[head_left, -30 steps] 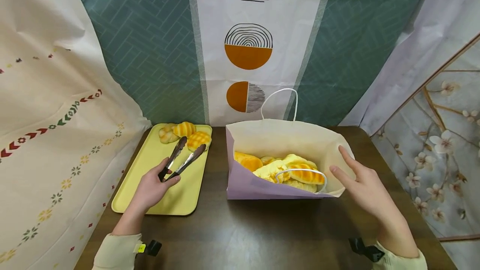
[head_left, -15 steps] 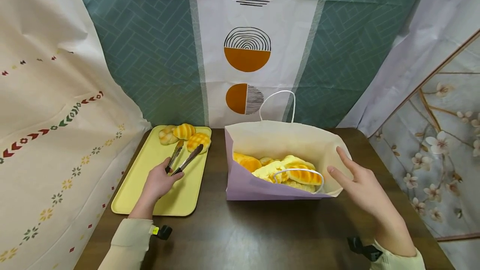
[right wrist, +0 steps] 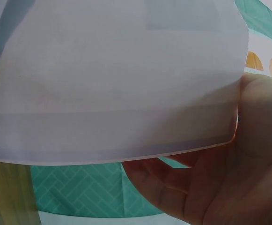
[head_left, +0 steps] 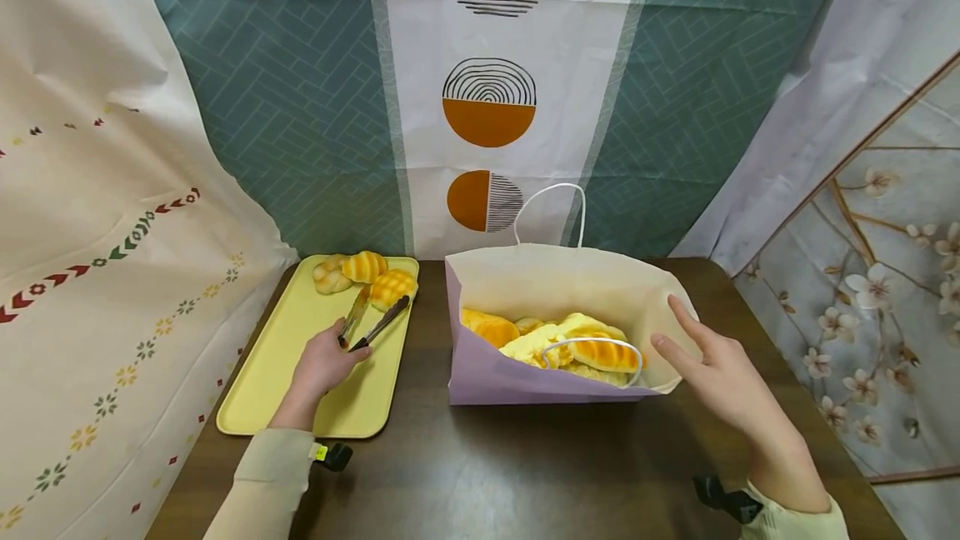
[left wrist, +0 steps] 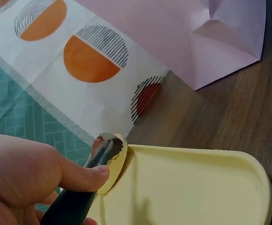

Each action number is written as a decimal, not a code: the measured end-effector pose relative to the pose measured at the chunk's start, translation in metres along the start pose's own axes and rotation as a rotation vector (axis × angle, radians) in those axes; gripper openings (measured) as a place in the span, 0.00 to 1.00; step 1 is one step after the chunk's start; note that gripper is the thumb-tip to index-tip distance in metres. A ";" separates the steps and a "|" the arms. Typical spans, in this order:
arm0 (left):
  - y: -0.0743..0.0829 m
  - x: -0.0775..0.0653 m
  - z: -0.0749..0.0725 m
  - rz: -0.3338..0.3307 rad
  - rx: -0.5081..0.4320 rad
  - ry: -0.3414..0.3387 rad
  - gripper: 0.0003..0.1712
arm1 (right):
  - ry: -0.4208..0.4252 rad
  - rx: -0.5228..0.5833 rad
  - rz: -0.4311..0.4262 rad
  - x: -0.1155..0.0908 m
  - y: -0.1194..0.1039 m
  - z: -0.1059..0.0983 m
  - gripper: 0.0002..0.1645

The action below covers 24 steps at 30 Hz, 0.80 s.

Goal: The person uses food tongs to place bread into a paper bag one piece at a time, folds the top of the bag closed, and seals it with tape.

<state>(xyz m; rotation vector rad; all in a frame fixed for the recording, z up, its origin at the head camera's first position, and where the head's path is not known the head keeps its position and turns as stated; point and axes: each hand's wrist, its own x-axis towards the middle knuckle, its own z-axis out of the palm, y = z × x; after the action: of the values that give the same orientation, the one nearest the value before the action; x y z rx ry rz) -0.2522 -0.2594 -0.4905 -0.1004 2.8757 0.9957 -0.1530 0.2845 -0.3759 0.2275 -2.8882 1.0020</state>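
Observation:
My left hand (head_left: 327, 361) holds black-handled metal tongs (head_left: 384, 323) over the yellow tray (head_left: 258, 382). The tongs' tips stand apart at either side of a round bun with a grid pattern (head_left: 393, 288). In the left wrist view the tongs' head (left wrist: 108, 144) lies against the pale edge of the bun (left wrist: 119, 164); the far side is hidden. A striped bun (head_left: 364, 267) and a knotted bun (head_left: 330, 275) lie behind it. My right hand (head_left: 723, 373) grips the right side of a lilac paper bag (head_left: 517, 377), its thumb and a finger inside the opening.
Several breads (head_left: 562, 340) fill the bag's bottom. One white handle (head_left: 551, 187) stands up at the back; the other (head_left: 592, 341) hangs over the breads. Dark wooden table (head_left: 480, 473) lies between tray and bag. Patterned cloths (head_left: 307, 107) hang around the table.
My left hand has moved forward and slightly right, and the tongs' tips have come down around the round bun. My right hand keeps its place at the bag.

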 end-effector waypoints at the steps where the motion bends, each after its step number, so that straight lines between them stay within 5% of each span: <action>1: 0.000 0.002 0.000 0.007 0.007 0.005 0.51 | 0.001 -0.002 0.000 0.000 0.000 0.000 0.43; 7: -0.001 0.005 0.001 0.013 0.084 0.038 0.51 | -0.008 -0.009 0.004 0.000 -0.002 -0.001 0.43; 24: -0.003 0.016 -0.008 0.047 0.151 -0.064 0.46 | -0.004 -0.009 0.001 0.000 -0.002 0.000 0.43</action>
<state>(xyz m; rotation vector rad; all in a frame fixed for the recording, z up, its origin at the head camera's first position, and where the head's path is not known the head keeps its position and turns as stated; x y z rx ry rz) -0.2685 -0.2674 -0.4883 0.0102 2.8942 0.7704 -0.1527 0.2826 -0.3747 0.2272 -2.8963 0.9899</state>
